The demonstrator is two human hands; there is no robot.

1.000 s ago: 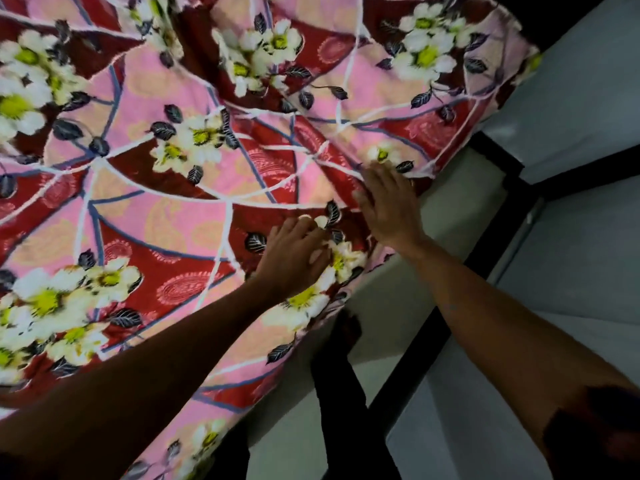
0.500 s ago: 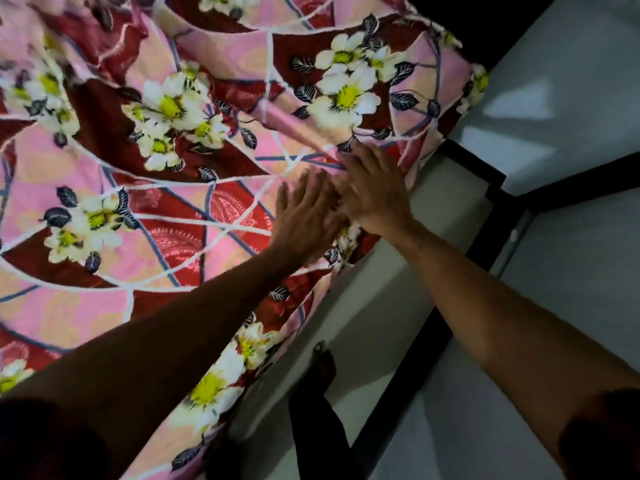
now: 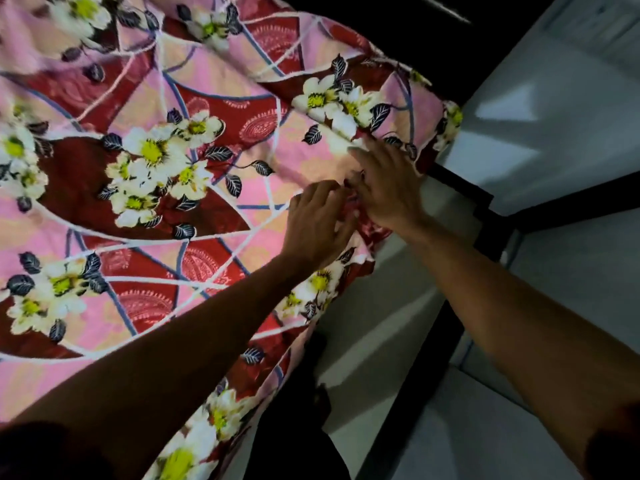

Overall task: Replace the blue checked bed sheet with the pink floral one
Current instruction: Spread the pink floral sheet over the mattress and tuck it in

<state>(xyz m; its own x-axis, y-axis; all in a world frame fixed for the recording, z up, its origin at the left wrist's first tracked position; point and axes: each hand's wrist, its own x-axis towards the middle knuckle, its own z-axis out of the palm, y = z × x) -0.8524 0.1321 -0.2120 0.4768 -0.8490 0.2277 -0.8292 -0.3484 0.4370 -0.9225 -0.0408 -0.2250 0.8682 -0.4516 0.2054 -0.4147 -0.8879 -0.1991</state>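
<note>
The pink floral sheet [image 3: 214, 188], with red patches and white flowers, lies spread over the bed and hangs over its right edge. My left hand [image 3: 318, 223] rests on it near that edge, fingers bent, tips on a small bunched fold. Just right of that, my right hand [image 3: 389, 188] presses flat on the sheet with fingers spread, nearly touching the left. No blue checked sheet is in view.
A pale mattress side [image 3: 408, 271] shows below the sheet's hanging edge. A black bed frame bar [image 3: 429, 348] runs along it, with a corner post [image 3: 485, 209] at the right. Grey floor [image 3: 571, 289] lies beyond. My dark-clad leg [image 3: 298, 410] stands beside the bed.
Both hands have slid along the bed's edge toward the far corner, staying close together. The left hand's fingers have bent over a small fold in the sheet.
</note>
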